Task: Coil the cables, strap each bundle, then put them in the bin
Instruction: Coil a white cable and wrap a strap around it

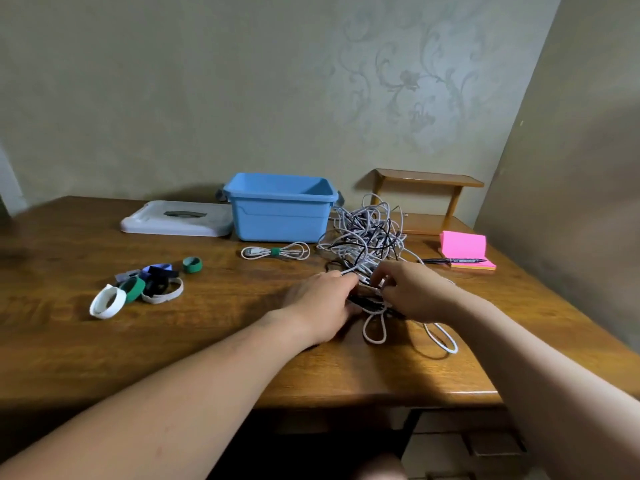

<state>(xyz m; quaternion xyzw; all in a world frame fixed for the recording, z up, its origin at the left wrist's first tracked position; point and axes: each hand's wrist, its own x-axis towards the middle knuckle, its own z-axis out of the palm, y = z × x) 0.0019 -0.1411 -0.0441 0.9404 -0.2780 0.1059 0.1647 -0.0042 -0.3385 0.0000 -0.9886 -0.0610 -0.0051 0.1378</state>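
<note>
A tangled pile of white and black cables [367, 237] lies on the wooden table [194, 341], right of the open blue bin [278, 213]. My left hand [322, 303] and my right hand [415, 289] meet at the pile's near edge, each with fingers curled round cable strands. One white cable bundle [275, 252], coiled and bound with a green strap, lies in front of the bin. Loose straps [138, 289] in white, green, grey and dark colours lie at the left, with one green strap roll [192, 264] apart from them.
The bin's white lid [176, 218] lies flat to the left of the bin. A small wooden shelf [427, 199] stands at the back right. Pink sticky notes [465, 249] and a black pen [453, 260] lie near the right edge.
</note>
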